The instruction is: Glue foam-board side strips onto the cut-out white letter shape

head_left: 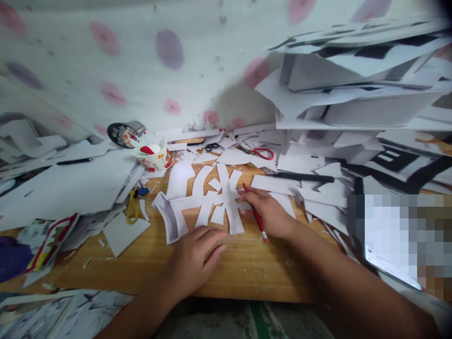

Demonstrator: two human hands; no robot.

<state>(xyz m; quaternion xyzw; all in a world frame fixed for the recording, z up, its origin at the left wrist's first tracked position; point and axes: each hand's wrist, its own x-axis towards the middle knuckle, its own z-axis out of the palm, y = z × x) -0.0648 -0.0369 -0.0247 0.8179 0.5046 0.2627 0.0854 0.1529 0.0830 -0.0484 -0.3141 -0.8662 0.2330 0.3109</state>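
A white paper cut-out shape lies on the wooden table. My right hand is closed round a red pencil and rests on the cut-out's right edge, the pencil's far end pointing up over the paper. My left hand lies flat on the wood just below the cut-out, fingers stretched out and together, fingertips near the paper's lower edge, holding nothing.
Piles of white and black paper offcuts tower at the right and spread at the left. Red-handled scissors, black scissors, a paper cup, a tape roll and a black marker lie behind.
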